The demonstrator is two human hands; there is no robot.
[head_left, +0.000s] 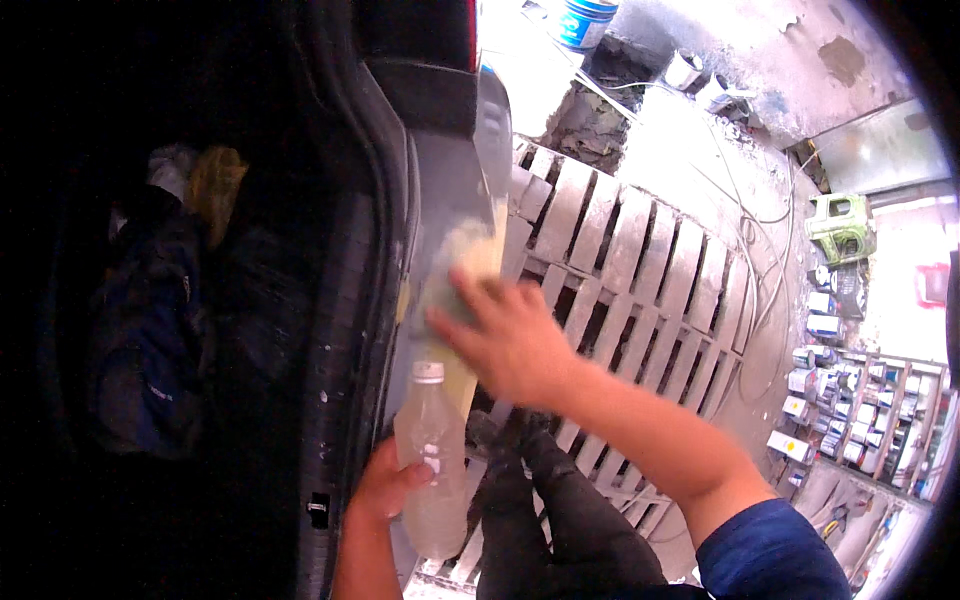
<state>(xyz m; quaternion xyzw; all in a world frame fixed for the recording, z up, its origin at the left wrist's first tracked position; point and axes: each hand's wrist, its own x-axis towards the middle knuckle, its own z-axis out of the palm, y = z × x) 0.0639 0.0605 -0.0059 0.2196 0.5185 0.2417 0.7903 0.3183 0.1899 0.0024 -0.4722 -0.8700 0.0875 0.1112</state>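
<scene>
My left hand (387,483) is closed around a clear plastic bottle (432,500) with a white cap. The bottle stands nearly upright in the view, beside a car's rear bumper, and cloudy liquid seems to fill it. Farther up, my right hand (510,340) lies on the bumper (445,175), its fingers stretched and apart, slightly blurred by motion. Around those fingertips the grey bumper surface shows a pale, yellowish patch (470,245). Whether a thin sheet or pad lies under the right palm cannot be made out.
On the left gapes the dark car boot, with a dark blue bag (150,370) inside. Wooden slats (620,270) cover the floor at right. Beyond are a blue-and-white bucket (583,22), loose cables (750,250), a green stool (840,228) and shelved cans and boxes (820,400).
</scene>
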